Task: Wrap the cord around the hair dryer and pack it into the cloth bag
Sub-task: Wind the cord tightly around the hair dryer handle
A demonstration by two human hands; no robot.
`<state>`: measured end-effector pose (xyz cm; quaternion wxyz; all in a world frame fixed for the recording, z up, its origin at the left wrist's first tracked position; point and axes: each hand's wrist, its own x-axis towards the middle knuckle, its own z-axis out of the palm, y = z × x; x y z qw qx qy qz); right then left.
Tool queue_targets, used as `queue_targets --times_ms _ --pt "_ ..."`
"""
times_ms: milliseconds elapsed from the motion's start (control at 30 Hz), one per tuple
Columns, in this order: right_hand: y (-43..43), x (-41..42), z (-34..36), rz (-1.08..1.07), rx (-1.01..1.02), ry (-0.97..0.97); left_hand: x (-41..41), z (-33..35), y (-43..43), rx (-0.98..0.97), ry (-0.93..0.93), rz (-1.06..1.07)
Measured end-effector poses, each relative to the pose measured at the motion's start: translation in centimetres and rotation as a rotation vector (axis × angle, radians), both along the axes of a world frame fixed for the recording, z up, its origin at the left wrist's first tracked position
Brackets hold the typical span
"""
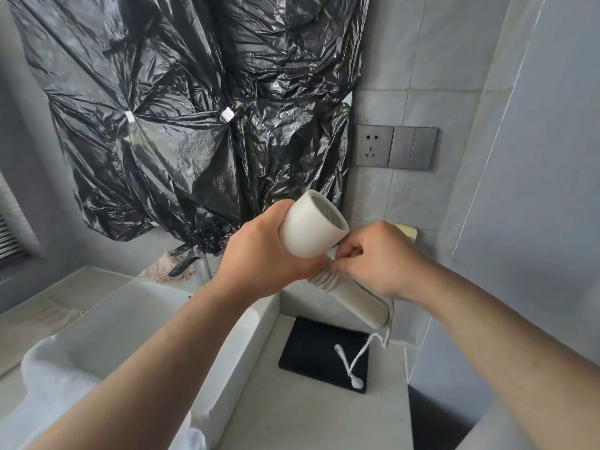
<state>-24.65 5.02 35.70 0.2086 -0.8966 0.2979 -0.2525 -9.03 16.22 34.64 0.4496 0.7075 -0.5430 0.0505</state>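
Over the counter (308, 417) we hold the hair dryer (311, 228) in the air. Our left hand (263, 254) grips the barrel. Our right hand (380, 258) pinches the cord (321, 280), with several turns wound tight on the handle. One black cloth bag (311, 352) lies flat below it, shut as far as we can tell, with a white string (354, 358) across it. Sink (130, 319) is left of it. Black plastic sheeting (178, 125) covers the wall behind. One socket (373, 146) and one switch plate (412, 147) are on the tiles.
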Motion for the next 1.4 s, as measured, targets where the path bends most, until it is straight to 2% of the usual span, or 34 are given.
queue_targets --times_ms 200,367,467,600,700,767,833,867,967,1100,1200,1400 --pt "-1.0 -0.6 0.1 0.182 0.448 -0.243 1.1 0.8 -0.1 -0.046 0.207 -0.195" --pt "-2.0 -0.8 -1.0 0.326 0.756 -0.23 1.4 1.2 0.0 -0.053 0.353 -0.34" --pt "-2.2 -0.8 -1.2 0.395 0.775 -0.164 1.6 1.1 0.0 -0.038 0.403 -0.374" --pt "-2.0 -1.0 -1.0 0.417 0.73 -0.262 2.0 0.9 -0.3 -0.069 0.55 -0.395" --pt "-2.0 -1.2 -1.1 0.417 0.822 -0.323 2.1 0.6 -0.5 -0.093 0.664 -0.402" --pt "-1.9 -1.2 -2.0 0.443 1.101 -0.393 2.2 0.2 -0.6 -0.107 0.751 -0.405" --pt "-1.5 -0.9 -3.3 0.578 1.425 -0.576 2.0 0.0 -0.7 -0.126 0.82 -0.404" --pt "-1.2 -0.7 -3.9 0.616 1.483 -0.68 1.9 0.0 -0.8 -0.134 0.833 -0.387" --pt "0.1 0.4 -4.5 0.479 1.464 -0.861 1.5 -0.1 -1.1 -0.166 0.854 -0.306" --pt "2.0 1.7 -4.8 0.271 1.252 -0.933 1.0 -0.1 -1.0 -0.216 0.821 -0.13" --pt "3.5 2.3 -5.4 0.127 1.066 -0.814 1.0 0.0 -0.9 -0.26 0.766 -0.009" --pt "4.6 2.1 -4.1 -0.048 0.583 -0.433 0.8 0.1 -0.6 -0.282 0.485 0.186"
